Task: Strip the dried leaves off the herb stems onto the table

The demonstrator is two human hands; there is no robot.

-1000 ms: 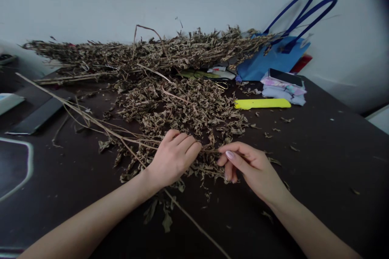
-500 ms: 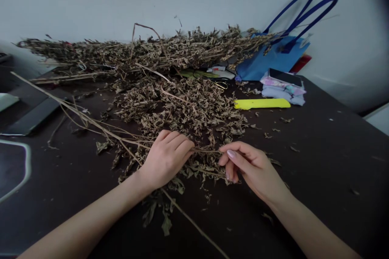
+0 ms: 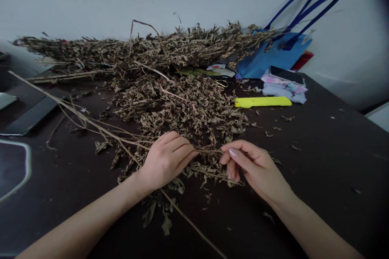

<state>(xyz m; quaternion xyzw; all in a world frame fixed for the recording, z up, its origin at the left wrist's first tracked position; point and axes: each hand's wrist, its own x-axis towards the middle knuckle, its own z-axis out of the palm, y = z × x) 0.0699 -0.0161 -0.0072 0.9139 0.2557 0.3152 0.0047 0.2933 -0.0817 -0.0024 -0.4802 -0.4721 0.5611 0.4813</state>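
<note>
My left hand (image 3: pixel 170 158) is closed around a dried, branching plant stem (image 3: pixel 100 128), its fingers wrapped over the twigs. The stem's thick end points to the far left, and one bare branch (image 3: pixel 194 222) runs toward the near edge. Between thumb and fingertips, my right hand (image 3: pixel 252 166) pinches the thin tip of a twig (image 3: pixel 209 151) that comes out from under the left hand. Leafy twigs (image 3: pixel 209 172) hang just below the two hands. Beyond them lies a loose heap of dried leaves (image 3: pixel 182 105) on the dark table.
A long bundle of dried plants (image 3: pixel 152 48) lies along the wall. At the right are a blue bag (image 3: pixel 258 60), a phone (image 3: pixel 285 75) on folded cloth, and a yellow strip (image 3: pixel 263 102). Scissors handles (image 3: pixel 221 83) show behind the heap. A dark flat object (image 3: pixel 33 115) lies left.
Both hands keep their hold on the twig and have barely moved, the right one shifting very slightly to the right. The whole view has shifted a little.
</note>
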